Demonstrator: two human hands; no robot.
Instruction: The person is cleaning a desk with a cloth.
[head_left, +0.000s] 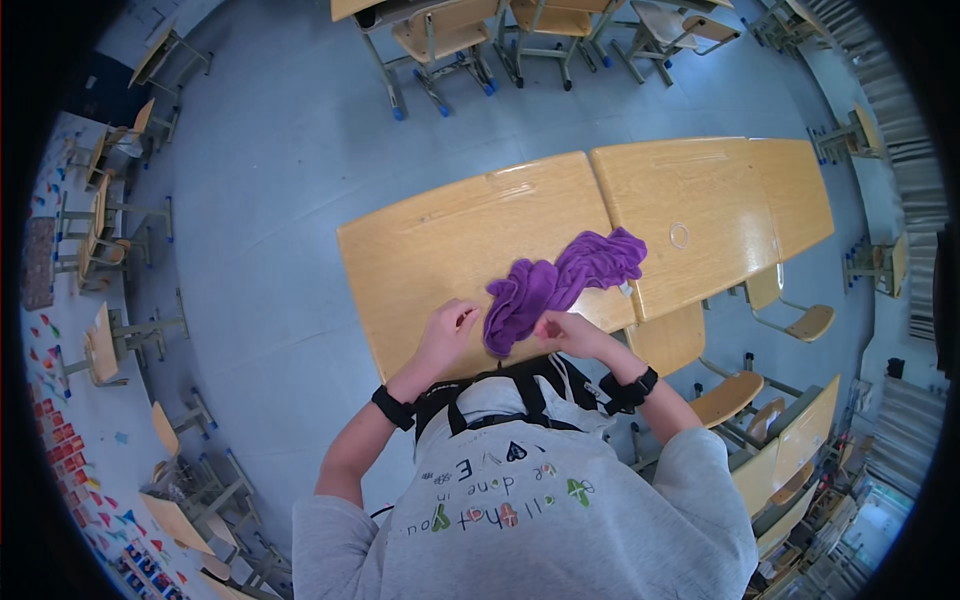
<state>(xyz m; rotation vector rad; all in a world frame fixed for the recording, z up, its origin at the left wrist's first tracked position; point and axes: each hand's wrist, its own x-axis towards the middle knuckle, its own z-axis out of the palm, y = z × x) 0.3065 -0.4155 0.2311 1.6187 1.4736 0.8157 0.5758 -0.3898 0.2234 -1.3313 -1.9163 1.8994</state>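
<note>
A crumpled purple cloth (525, 296) lies in a loose twist across the wooden desk (427, 262) before me. Its far right end reaches over the seam onto the adjoining desk (682, 180), and a small white tag (626, 288) shows at its edge. My left hand (448, 328) hovers left of the cloth, apart from it, with curled fingers and nothing visible in them. By the cloth's near edge is my right hand (571, 332), fingers bent; whether they grip the fabric cannot be made out.
A thin pale ring (679, 235) rests on the adjoining desk. Chairs (731, 397) stand close on my right. More desks and chairs (442, 34) are across the blue-grey floor (262, 187), with others along the left wall. Curtains (904, 142) hang at the far right.
</note>
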